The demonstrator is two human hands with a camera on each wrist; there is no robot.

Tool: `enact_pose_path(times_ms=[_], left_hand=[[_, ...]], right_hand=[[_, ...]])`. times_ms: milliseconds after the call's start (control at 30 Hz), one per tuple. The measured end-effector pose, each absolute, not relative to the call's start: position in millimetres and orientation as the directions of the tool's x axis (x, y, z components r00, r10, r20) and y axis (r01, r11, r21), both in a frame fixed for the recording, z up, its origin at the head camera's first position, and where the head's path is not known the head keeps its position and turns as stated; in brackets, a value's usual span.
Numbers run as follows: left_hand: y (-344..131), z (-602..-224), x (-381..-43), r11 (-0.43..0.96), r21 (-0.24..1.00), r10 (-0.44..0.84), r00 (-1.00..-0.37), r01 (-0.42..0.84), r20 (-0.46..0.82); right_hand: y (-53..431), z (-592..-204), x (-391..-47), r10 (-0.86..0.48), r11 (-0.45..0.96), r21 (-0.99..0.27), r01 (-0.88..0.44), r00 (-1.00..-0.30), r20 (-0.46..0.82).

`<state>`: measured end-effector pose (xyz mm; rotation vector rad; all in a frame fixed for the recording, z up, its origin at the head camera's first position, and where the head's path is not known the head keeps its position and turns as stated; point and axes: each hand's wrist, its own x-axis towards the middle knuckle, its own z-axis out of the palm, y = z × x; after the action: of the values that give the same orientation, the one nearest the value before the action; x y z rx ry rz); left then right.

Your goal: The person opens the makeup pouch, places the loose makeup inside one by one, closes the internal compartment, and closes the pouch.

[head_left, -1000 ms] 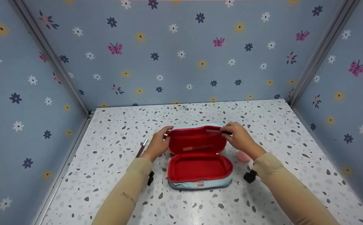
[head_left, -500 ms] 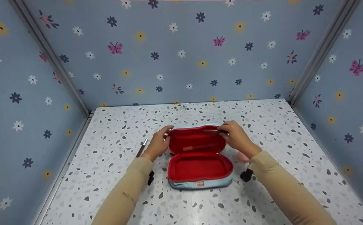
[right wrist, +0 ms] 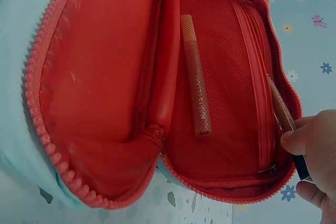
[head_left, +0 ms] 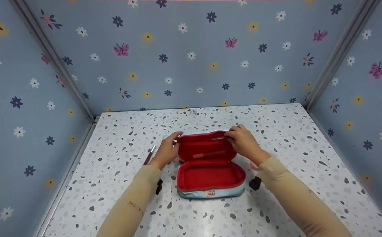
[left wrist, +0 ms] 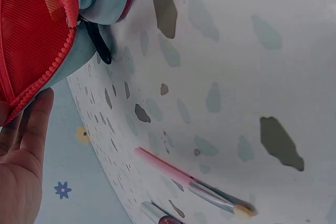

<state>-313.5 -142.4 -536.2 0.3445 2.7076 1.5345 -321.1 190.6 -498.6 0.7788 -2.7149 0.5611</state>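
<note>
A light-blue zip pouch [head_left: 210, 194] with red lining lies unfolded on the table, its lid [head_left: 191, 148] raised at the back. My left hand [head_left: 168, 152] holds the lid's left edge, thumb inside and fingers behind. At the lid's upper right, my right hand [head_left: 243, 142] pinches a slim brownish cosmetic tube with a black end [right wrist: 283, 108]. The tube's tip lies at the zipped opening of the lid's mesh pocket [right wrist: 231, 66]; how far in, I cannot tell. Behind the mesh sits another slim tube [right wrist: 197, 85]. The pouch's lower half shows bare red lining.
Left of the pouch lie a pink-handled makeup brush [left wrist: 173, 170] and a silver-and-dark-red stick [head_left: 149, 154]. A pink object [head_left: 253, 165] is partly hidden by my right wrist. Flower-patterned walls [head_left: 191, 65] enclose the speckled table [head_left: 128, 131] at the back and sides.
My right hand has moved slightly left and up along the lid's rim, carrying the tube, of which less shows now. My left hand keeps its place on the lid.
</note>
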Motion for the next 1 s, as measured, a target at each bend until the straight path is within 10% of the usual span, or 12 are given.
enact_pose_path(times_ms=[400,1000], left_hand=[[-141,-536,-315,0.476,0.854,0.205,-0.970,0.212,0.126],[-140,-537,-316,0.490,0.846,0.197,-0.972,0.210,0.128]], right_hand=[[175,-507,-323,-0.551,0.730,-0.132,-0.670,-0.692,0.466],[155,-520,-321,-0.564,0.726,-0.142,-0.672,-0.701,0.436]])
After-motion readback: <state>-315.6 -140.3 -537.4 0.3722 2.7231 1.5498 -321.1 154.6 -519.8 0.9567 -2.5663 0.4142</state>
